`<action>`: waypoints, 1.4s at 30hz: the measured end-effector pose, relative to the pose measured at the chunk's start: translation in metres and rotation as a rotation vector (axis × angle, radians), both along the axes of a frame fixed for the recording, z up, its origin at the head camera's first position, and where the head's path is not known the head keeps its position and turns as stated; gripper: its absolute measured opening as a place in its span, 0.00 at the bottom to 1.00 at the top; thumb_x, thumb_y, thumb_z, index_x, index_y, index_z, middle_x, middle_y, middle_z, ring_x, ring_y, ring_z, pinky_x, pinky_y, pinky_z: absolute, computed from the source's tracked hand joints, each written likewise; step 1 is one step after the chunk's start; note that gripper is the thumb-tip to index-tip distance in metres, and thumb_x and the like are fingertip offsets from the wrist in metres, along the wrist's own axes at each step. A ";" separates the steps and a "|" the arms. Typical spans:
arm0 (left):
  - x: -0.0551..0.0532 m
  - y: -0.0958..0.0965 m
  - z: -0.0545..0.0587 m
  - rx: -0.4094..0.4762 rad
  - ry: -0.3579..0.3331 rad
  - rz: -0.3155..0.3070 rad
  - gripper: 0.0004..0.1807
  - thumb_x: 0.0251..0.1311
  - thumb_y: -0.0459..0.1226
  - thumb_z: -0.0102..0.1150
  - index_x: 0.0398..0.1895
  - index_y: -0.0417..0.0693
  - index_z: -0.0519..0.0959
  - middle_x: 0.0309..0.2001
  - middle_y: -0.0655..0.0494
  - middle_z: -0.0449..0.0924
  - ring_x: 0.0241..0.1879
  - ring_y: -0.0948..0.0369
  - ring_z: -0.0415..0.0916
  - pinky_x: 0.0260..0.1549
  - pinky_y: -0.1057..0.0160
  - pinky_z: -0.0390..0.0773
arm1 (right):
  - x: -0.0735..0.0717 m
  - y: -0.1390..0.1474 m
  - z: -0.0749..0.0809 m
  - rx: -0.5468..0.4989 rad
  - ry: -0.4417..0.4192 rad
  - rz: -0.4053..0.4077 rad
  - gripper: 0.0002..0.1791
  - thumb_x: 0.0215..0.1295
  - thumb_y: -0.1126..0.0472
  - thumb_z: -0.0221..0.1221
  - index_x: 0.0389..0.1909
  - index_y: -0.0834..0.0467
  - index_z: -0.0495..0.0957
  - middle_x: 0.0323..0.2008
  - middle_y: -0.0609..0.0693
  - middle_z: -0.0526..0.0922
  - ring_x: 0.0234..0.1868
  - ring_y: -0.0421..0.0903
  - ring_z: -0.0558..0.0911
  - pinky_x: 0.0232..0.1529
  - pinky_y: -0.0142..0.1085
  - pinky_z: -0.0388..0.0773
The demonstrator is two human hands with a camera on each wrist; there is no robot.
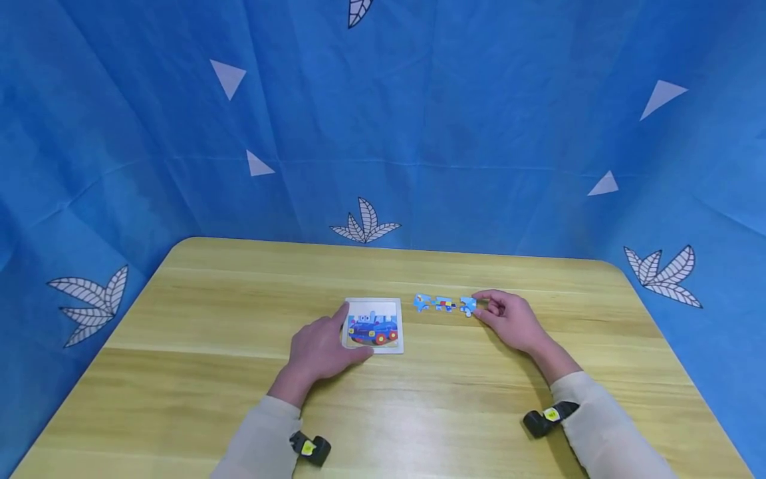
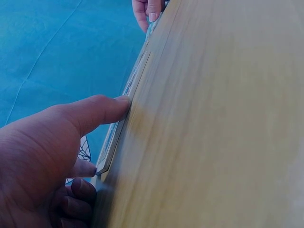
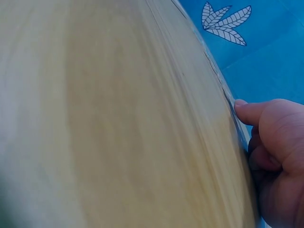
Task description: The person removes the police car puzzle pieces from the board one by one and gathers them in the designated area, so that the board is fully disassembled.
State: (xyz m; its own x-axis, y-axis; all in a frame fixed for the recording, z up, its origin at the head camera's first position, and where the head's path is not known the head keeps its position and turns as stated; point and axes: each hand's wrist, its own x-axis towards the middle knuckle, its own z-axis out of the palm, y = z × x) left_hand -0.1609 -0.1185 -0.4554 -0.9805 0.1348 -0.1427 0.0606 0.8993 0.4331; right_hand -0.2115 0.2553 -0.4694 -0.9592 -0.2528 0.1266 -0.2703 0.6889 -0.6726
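Observation:
A small square jigsaw puzzle board (image 1: 401, 326) with a pale frame lies on the table. Its picture is a blue vehicle with eyes and red wheels, and the strip above it is white. My left hand (image 1: 320, 347) holds the board at its left side, thumb at the near edge and index finger at the far left corner. To the right of the board lies a row of three blue puzzle pieces, a left piece (image 1: 421, 303), a middle piece (image 1: 445, 304) and a right piece (image 1: 468, 306). My right hand (image 1: 510, 320) pinches the right piece between thumb and index finger.
Everything lies on a light wooden table (image 1: 197, 392) with rounded far corners. Behind it hangs a blue cloth (image 1: 479, 133) with white leaves and triangles. Each sleeve carries a black wrist camera, a left one (image 1: 311, 448) and a right one (image 1: 547, 419).

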 end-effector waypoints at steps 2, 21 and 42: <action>0.000 0.000 0.000 0.003 0.005 0.000 0.59 0.46 0.66 0.68 0.78 0.47 0.60 0.48 0.47 0.80 0.38 0.55 0.74 0.37 0.54 0.73 | -0.001 0.000 -0.001 0.005 0.010 -0.002 0.13 0.68 0.63 0.64 0.52 0.60 0.82 0.19 0.47 0.65 0.22 0.44 0.64 0.39 0.44 0.66; -0.001 0.001 0.001 -0.012 -0.003 -0.010 0.59 0.47 0.67 0.67 0.78 0.47 0.59 0.49 0.46 0.80 0.39 0.54 0.74 0.38 0.53 0.74 | 0.005 -0.001 0.001 0.004 -0.008 -0.029 0.17 0.68 0.60 0.65 0.55 0.61 0.83 0.17 0.45 0.64 0.20 0.42 0.62 0.36 0.43 0.65; 0.002 0.002 0.004 0.000 -0.013 -0.001 0.58 0.47 0.65 0.68 0.78 0.47 0.59 0.53 0.45 0.79 0.43 0.52 0.75 0.40 0.51 0.73 | 0.041 -0.021 0.000 -0.131 0.014 -0.145 0.18 0.61 0.61 0.70 0.52 0.60 0.84 0.19 0.47 0.64 0.19 0.39 0.59 0.32 0.37 0.66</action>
State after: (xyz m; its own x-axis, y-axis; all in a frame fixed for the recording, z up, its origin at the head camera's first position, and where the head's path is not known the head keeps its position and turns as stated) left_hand -0.1594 -0.1168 -0.4518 -0.9786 0.1355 -0.1550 0.0557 0.8991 0.4342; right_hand -0.1702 0.2347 -0.4696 -0.9823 -0.0927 0.1627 -0.1844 0.6279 -0.7562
